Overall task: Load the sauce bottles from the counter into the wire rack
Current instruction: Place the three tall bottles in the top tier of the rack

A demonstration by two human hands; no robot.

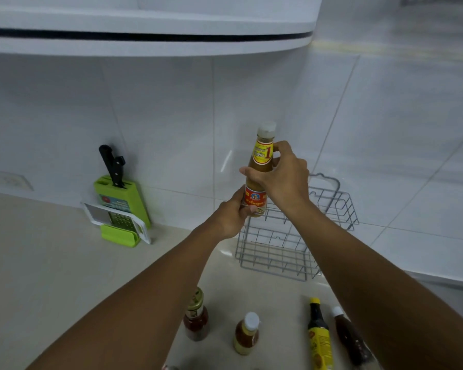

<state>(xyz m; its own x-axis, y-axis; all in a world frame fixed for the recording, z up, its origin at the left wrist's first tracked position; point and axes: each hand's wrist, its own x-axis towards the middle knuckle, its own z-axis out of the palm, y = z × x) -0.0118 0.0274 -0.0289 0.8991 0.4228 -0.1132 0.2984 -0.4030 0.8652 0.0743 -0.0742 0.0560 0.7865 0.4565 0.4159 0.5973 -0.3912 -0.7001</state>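
Sauce bottle [259,166] held upright by both hands above wire rack [292,236].

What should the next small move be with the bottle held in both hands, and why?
Probably lower the tall sauce bottle into the wire rack: both the left hand and right hand hold it upright just above the rack, which looks empty.

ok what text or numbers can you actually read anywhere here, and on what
"1": large red numeral on the yellow neck label of the held sauce bottle.
Script beside that numeral and on the bottle's red lower label: too blurred to read.
Yellow-labelled dark bottle, other counter bottles, green knife block sticker: unreadable.
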